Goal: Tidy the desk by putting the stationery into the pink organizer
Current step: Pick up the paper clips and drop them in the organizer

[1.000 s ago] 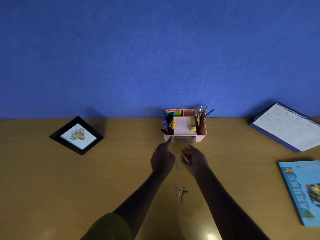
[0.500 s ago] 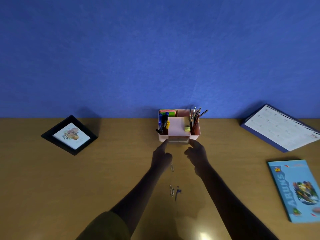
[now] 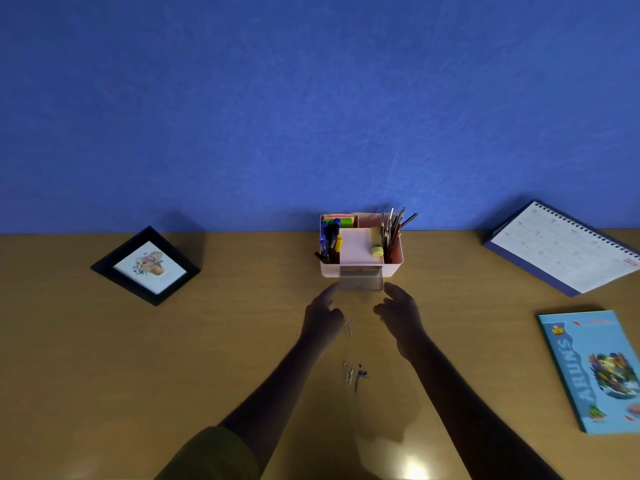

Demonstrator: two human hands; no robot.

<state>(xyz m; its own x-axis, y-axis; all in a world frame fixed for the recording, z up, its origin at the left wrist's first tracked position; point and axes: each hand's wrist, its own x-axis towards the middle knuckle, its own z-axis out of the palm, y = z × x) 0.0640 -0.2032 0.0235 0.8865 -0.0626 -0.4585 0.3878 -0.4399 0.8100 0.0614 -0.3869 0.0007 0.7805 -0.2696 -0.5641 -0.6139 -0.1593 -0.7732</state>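
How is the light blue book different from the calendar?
The book has a light blue cover with a colourful picture and big letters; the calendar shows a white page of grids. The calendar has a wire spiral along one edge; the book shows none. The book lies nearer the camera; the calendar sits back by the wall. Both are on the desk's right side.

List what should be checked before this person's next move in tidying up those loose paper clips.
1. Clear plastic drawer of the pink plastic organizer pulled out: ok.
2. Left hand and right hand hold nothing: ok.
3. All stationery stowed: not ok; one silver wire paper clip lies beside the left hand, a small clip pile nearer the person.
4. Room in the drawer: cannot tell, too dim.
5. Nothing bulky between pile and drawer: ok.
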